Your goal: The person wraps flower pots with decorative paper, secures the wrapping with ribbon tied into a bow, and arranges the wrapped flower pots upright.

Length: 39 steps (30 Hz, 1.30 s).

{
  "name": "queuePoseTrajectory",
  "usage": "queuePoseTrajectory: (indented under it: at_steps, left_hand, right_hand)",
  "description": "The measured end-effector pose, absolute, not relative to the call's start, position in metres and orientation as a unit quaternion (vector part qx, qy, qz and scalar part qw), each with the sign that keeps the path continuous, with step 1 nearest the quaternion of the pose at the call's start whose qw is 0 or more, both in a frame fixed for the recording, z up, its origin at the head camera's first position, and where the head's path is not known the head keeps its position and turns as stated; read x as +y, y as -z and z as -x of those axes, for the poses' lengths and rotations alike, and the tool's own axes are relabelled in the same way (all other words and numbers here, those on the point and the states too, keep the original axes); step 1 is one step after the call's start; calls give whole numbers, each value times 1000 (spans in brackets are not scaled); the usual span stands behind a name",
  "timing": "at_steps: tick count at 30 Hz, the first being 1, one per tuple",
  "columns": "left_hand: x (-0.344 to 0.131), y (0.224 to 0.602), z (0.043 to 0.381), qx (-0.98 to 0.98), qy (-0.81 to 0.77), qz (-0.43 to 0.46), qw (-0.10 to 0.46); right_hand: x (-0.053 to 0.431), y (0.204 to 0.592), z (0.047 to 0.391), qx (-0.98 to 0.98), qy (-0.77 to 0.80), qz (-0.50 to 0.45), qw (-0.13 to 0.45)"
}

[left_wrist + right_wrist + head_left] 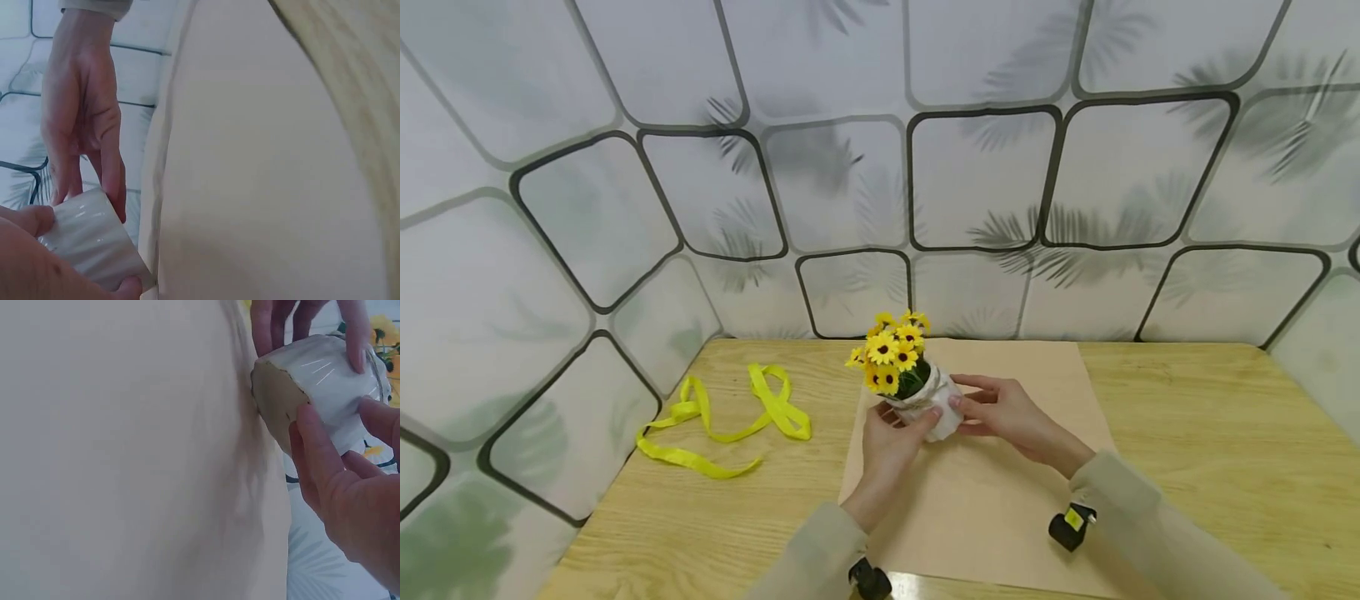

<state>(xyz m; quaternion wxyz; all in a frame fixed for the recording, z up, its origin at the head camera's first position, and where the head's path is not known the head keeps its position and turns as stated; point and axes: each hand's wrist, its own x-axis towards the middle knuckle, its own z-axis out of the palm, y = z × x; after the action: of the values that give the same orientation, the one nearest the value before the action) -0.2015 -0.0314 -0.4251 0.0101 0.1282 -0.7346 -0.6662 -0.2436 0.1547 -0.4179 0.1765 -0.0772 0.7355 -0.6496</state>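
A small white flowerpot (934, 410) with yellow daisy-like flowers (895, 350) and twine round its rim is tilted to the left between both hands. My left hand (891, 446) grips its near left side, thumb on the wall. On the other side, my right hand (1011, 417) holds the pot near the base with thumb and fingers. The pot's flat bottom (278, 397) shows in the right wrist view, close over a sheet of tan paper (992, 508). Its glossy ribbed wall (90, 237) appears in the left wrist view.
A loose yellow ribbon (700, 421) lies curled on the wooden table (1225, 467) to the left of the paper. Behind the table hangs a patterned cloth backdrop (977, 183). A black wrist camera (1070, 527) is strapped to the right sleeve.
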Motion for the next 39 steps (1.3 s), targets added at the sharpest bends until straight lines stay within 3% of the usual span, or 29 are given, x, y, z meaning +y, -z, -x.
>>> queuePoseTrajectory:
  at_steps: [18,25,39]
  left_hand:
    - [-18,421,191,-548,820,-157,48]
    - [-15,420,192,-533,826,-180,22]
    - [-27,424,188,-545,815,-198,-19]
  right_hand:
    - [137,397,248,808,577,99,68]
    - [133,393,252,860,496,119,27]
    - [122,397,252,878,462,125,2]
